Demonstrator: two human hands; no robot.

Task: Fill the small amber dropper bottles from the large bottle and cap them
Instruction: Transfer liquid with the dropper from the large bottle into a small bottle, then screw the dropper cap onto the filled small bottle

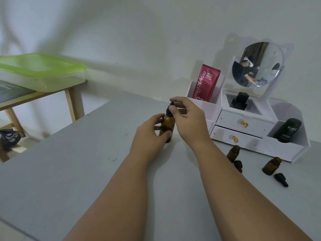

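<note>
A large amber bottle (167, 126) stands upright on the grey table (73, 171), topped by a black dropper cap (170, 110). My left hand (151, 134) grips the bottle's body. My right hand (188, 117) pinches the dropper cap from above. Two small amber bottles stand open to the right: one (233, 153) near the organiser, the other (271, 166) further right. A black dropper cap (238, 165) lies beside the first and another (281, 179) lies in front of the second.
A white drawer organiser (243, 126) with a round mirror (257, 64) stands at the back right, holding a red tube (206, 82) and a dark bottle (288, 130). A wooden side table (69, 91) with a green-lidded box (40, 70) stands at the left.
</note>
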